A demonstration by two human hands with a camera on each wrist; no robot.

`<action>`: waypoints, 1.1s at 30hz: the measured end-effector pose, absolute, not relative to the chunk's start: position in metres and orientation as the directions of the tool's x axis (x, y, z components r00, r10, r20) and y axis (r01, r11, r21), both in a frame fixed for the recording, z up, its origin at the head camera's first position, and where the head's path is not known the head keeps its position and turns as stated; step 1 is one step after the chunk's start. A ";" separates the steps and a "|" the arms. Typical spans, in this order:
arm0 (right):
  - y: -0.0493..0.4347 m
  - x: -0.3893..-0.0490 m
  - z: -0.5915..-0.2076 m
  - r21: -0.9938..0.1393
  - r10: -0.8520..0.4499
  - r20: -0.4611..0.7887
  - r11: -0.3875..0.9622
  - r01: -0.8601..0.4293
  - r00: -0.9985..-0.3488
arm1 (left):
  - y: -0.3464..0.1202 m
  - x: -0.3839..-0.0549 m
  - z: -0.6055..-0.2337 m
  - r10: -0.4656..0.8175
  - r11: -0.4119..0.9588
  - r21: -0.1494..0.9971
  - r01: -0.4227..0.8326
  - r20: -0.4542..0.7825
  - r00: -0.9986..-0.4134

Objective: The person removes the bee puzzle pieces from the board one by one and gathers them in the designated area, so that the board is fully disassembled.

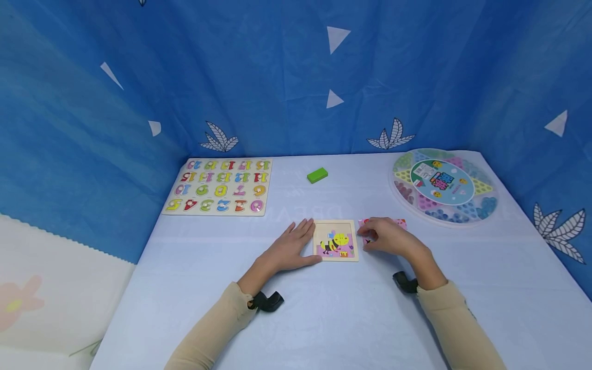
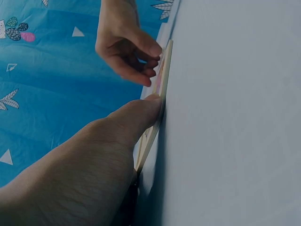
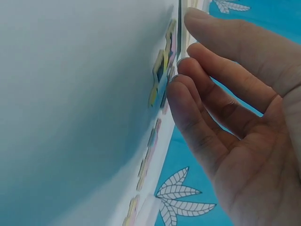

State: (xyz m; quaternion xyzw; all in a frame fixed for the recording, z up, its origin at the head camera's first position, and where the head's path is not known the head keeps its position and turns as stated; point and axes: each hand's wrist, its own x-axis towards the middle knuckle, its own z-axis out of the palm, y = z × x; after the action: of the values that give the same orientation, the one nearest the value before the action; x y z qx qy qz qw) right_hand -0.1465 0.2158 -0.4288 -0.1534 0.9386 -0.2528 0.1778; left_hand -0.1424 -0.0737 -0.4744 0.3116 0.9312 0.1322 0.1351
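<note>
The right hand [image 1: 386, 237] is free: its fingers arch loosely, thumb apart from them, and I see nothing caught between. It hovers at the right edge of a small wooden puzzle frame [image 1: 340, 259], over a patch of loose pink puzzle pieces [image 1: 400, 223] that it partly hides from me. That is the relation that counts: pieces just right of the frame, strung out sideways, the right hand between and plainly nearer to them. The frame is almost square, with no real long axis; a bee picture [image 1: 340, 239] sits low inside it, bare wood above. The left hand [image 1: 292, 248] grasps nothing; its straight fingers lie flat against the frame's left side, thumb along the near corner.

Counting outward, I get two hands, one frame, one bee and several loose pieces, too overlapped to number surely. Beyond them on the white table [image 1: 333, 318] are one green block [image 1: 317, 175], one number board [image 1: 215, 213] with four rows of figures, far left, and one round bead case [image 1: 462, 180], far right.
</note>
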 end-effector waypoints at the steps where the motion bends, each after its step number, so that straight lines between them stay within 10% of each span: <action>1: 0.214 -0.146 -0.429 -0.532 -0.379 -0.255 0.823 -0.199 -0.889 | -0.074 -0.142 -0.474 0.616 0.771 0.329 0.545 -0.170 -0.769; 33: 0.182 -0.150 -0.423 -0.554 -0.443 -0.240 0.794 -0.253 -0.864 | -0.073 -0.142 -0.474 0.613 0.773 0.330 0.542 -0.168 -0.772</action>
State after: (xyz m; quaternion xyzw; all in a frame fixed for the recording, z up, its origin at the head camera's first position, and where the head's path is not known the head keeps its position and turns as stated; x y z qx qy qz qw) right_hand -0.1505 0.1821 -0.4229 -0.1870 0.9294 -0.2612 0.1818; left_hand -0.1417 -0.0733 -0.4738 0.3100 0.9319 0.1322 0.1342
